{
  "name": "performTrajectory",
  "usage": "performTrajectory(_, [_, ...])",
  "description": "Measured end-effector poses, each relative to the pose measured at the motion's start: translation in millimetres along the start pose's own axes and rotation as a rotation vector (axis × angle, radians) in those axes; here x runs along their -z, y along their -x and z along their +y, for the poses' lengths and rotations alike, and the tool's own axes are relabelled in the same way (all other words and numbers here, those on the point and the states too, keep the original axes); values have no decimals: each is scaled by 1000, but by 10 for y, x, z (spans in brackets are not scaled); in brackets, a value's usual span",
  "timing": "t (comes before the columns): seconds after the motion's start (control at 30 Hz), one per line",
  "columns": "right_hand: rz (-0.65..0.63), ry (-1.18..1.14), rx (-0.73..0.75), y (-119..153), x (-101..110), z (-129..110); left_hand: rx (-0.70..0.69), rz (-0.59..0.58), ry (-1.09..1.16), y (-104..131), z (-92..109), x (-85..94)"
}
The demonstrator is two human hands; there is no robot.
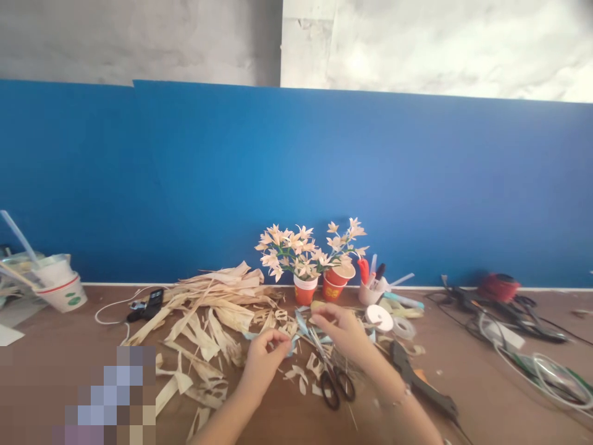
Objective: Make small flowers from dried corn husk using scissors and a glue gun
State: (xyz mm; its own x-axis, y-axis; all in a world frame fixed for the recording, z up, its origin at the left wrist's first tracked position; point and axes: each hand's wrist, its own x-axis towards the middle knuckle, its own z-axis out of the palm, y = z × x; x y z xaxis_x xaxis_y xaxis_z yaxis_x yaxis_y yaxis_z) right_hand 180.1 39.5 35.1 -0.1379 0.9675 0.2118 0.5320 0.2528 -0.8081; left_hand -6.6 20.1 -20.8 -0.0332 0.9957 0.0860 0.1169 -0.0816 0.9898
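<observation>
My left hand [269,355] is closed in a pinch over the scraps at the middle of the table; what its fingertips hold is too small to make out. My right hand [337,327], also with fingers drawn together, is a little higher and to the right, near a small yellowish piece [317,306]. Black-handled scissors [336,383] lie open below it. Pale flowers [296,247] stand in an orange paper cup [306,292] behind my hands, beside a second flowered cup [333,289]. Dried husk strips [222,303] are heaped on the left.
A glue gun [421,383] lies right of my right forearm, near a white disc [379,317] and a tape roll [404,329]. Cables [504,346] spread at the right. A white cup [65,293] stands at far left. A blue panel [231,167] rises behind the table.
</observation>
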Motion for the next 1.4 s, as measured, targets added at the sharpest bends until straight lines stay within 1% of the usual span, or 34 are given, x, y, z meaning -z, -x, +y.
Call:
performTrajectory(0.07, [-3,278,-103,96,308,83,19,6,32,8,-7,-11])
performTrajectory(0.1, [-11,458,-177,170,471,154,31,9,49,11,-11,-18])
performTrajectory(0.13, [-8,625,-285,259,625,241,45,11,67,15,-14,-24])
performTrajectory(0.2, [-28,832,-454,468,864,445,66,11,96,27,-12,-35])
performTrajectory(0.23, [-37,893,-515,576,933,551,75,7,110,34,-6,-38])
performTrajectory(0.27, [-33,946,-538,676,965,653,83,6,124,42,2,-40])
performTrajectory(0.3, [-27,1000,-593,764,964,748,90,4,139,49,11,-41])
performTrajectory(0.37, [-31,1058,-625,887,892,906,103,6,173,60,25,-41])
performTrajectory(0.43, [5,1068,-598,939,806,1022,118,5,217,64,32,-41])
performTrajectory(0.5, [50,1045,-538,936,778,1096,131,-1,262,61,33,-42])
performTrajectory(0.6, [143,977,-500,861,868,1108,142,-1,305,50,33,-44])
performTrajectory(0.67, [223,854,-490,782,936,1024,159,9,318,39,31,-44])
performTrajectory(0.7, [251,751,-467,739,943,952,171,13,326,32,29,-44])
performTrajectory(0.77, [264,497,-362,655,867,761,191,19,342,20,22,-44])
performTrajectory(0.83, [213,237,-173,586,670,547,196,19,352,8,13,-43])
performTrajectory(0.87, [131,123,-115,559,539,450,196,19,352,4,9,-43])
performTrajectory(0.93, [32,-89,-118,518,256,306,194,20,350,0,4,-44])
performTrajectory(1.0, [-74,-292,-167,483,9,247,194,23,348,5,8,-46])
performTrajectory(1.07, [-174,-450,-204,449,-156,251,196,23,350,15,18,-49])
performTrajectory(1.13, [-246,-552,-227,416,-233,270,199,21,343,26,31,-51])
performTrajectory(1.2, [-270,-549,-230,390,-254,267,202,19,334,32,43,-51])
performTrajectory(1.27, [-220,-426,-171,371,-257,246,211,18,332,33,52,-51])
performTrajectory(1.3, [-176,-336,-106,362,-261,238,220,15,335,33,56,-52])
performTrajectory(1.4, [-44,-68,152,339,-292,257,256,6,332,40,71,-62])
